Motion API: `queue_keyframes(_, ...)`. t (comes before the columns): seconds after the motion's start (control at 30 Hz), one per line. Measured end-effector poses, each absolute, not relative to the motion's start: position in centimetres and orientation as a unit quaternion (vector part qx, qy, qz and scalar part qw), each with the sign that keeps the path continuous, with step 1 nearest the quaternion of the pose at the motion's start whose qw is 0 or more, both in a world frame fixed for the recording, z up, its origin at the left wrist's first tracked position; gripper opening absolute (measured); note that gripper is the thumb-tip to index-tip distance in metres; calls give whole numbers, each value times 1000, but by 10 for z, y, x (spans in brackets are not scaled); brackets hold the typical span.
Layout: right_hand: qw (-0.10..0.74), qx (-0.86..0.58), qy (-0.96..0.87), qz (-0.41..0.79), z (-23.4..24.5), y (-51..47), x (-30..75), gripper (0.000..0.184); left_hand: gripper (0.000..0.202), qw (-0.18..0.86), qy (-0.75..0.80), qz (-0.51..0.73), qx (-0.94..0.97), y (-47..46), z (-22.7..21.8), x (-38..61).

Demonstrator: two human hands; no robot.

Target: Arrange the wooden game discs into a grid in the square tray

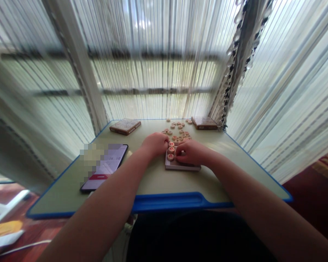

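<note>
A shallow box [182,167] stands on the table in front of me. Along its left side, several round Chinese chess pieces with red characters lie in a column, the nearest one [171,157] by the front left corner. My left hand [157,142] is at the box's far left corner, its fingers curled beside the top piece. From the right, my right hand [190,151] reaches over the box with thumb and fingers bent together, next to the column. What either hand holds, if anything, is hidden. Past the box lie loose chess pieces [180,127] in a scattered group.
A phone [109,167] with a timer on its screen lies at the left of the table [218,185]. Two flat boxes sit at the back, one on the left [125,126], one on the right [205,123]. Sheer curtains [158,72] hang behind the table.
</note>
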State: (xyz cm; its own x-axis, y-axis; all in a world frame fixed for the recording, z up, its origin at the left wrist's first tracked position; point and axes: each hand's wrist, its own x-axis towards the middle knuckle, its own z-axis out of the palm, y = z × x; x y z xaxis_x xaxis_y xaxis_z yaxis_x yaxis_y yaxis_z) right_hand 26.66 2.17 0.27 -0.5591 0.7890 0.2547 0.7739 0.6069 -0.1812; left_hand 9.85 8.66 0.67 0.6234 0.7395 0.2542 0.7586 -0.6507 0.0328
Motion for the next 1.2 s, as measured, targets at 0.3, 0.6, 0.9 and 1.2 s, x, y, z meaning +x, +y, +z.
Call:
queue_keyframes(0.3,136,-522,-841,-50,0,28,272,21,29,47,-409,-128,-902,88,5,99)
queue_keyframes(0.6,138,-532,-834,-44,-1,27,269,24,29,58,-417,-121,-899,84,8,100)
queue_keyframes(0.9,142,-524,-839,-40,-3,28,270,25,29,42,-414,-125,-901,86,6,100)
queue_keyframes(1.2,148,-528,-835,-34,-1,28,271,25,30,45,-415,-124,-900,89,4,100)
